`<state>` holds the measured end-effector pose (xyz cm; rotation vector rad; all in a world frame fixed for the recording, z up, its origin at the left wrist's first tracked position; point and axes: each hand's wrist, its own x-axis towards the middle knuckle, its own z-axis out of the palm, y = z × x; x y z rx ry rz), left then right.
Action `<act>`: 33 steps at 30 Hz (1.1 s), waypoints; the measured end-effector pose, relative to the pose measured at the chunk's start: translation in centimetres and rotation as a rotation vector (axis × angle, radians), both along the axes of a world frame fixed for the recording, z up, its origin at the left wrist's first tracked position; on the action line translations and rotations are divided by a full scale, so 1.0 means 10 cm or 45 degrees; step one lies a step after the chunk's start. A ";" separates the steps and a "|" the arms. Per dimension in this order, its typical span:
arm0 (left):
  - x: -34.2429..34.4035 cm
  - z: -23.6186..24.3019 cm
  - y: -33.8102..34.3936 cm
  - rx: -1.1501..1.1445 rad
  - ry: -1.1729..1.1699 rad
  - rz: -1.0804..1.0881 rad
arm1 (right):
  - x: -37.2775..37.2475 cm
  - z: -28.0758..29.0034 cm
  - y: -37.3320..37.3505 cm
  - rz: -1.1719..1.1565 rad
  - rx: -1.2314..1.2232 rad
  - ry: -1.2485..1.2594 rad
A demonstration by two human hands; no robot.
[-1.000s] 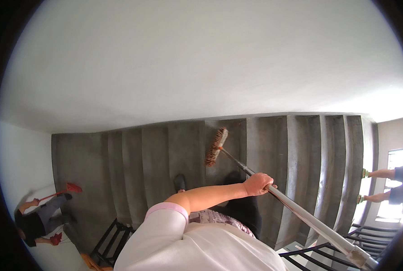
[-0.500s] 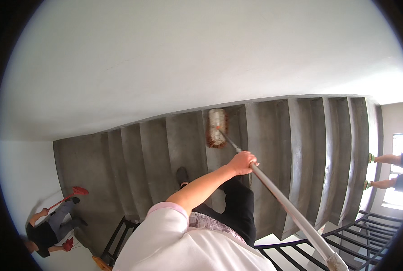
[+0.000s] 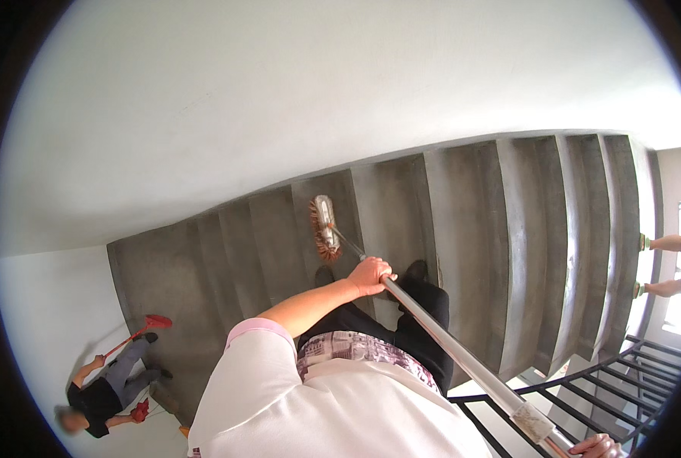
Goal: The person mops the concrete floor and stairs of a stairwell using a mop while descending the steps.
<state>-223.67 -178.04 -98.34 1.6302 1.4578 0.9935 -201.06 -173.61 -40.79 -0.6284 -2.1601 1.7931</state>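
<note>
My left hand (image 3: 371, 275) is closed around the metal pole (image 3: 455, 345) of a long-handled broom. The pole runs diagonally across my body toward the lower right. At its far end, the broom head (image 3: 324, 223) has a whitish body and reddish-brown bristles, and rests on a grey stair tread near the wall side. My right hand (image 3: 598, 446) shows only in part at the bottom edge, its fingers curled at the near end of the pole, past a pale, worn collar (image 3: 533, 421). My dark shoes (image 3: 417, 269) stand on the stairs just beyond my left hand.
Concrete steps (image 3: 466, 221) run left to right beneath a white wall (image 3: 340, 84). A black metal railing (image 3: 585, 389) borders the lower right. At lower left, a person (image 3: 107, 389) holds a red broom (image 3: 157, 321) and a red dustpan (image 3: 139, 412). Another person's legs (image 3: 669, 263) stand far right.
The broom head has moved left onto another step, and my left hand has shifted left with the pole. My right hand has come into view at the bottom. Both my shoes now show.
</note>
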 end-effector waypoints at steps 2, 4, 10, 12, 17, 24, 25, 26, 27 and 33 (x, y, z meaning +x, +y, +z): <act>0.06 -0.11 0.05 0.012 -0.017 0.039 | -0.13 0.00 0.08 0.215 0.057 -0.150; 0.04 -0.21 0.19 0.057 0.017 0.044 | -0.18 -0.05 0.06 0.268 0.091 -0.168; -0.19 -0.58 0.56 -0.017 0.272 0.094 | -0.06 -0.75 -0.05 -0.247 0.137 0.174; -0.16 -0.60 0.57 -0.047 0.235 0.118 | -0.20 -0.82 -0.11 -0.424 0.227 0.214; -0.20 -0.65 0.49 -0.042 0.187 0.137 | -0.27 -0.86 -0.19 -0.622 0.345 0.231; -0.39 -0.72 0.23 -0.140 0.225 0.169 | -0.27 -0.97 -0.25 -0.845 0.128 0.199; -0.34 -0.63 0.23 -0.125 0.159 0.213 | -0.26 -0.97 -0.26 -0.926 0.072 0.250; -0.27 -0.54 0.21 -0.112 0.094 0.256 | -0.29 -0.92 -0.29 -1.072 0.000 0.401; -0.17 -0.30 0.27 -0.005 -0.021 0.200 | -0.09 -0.80 -0.10 -0.508 0.256 0.180; 0.19 -0.33 0.46 0.276 -0.356 -0.231 | -0.06 -0.93 -0.62 -0.645 0.068 0.319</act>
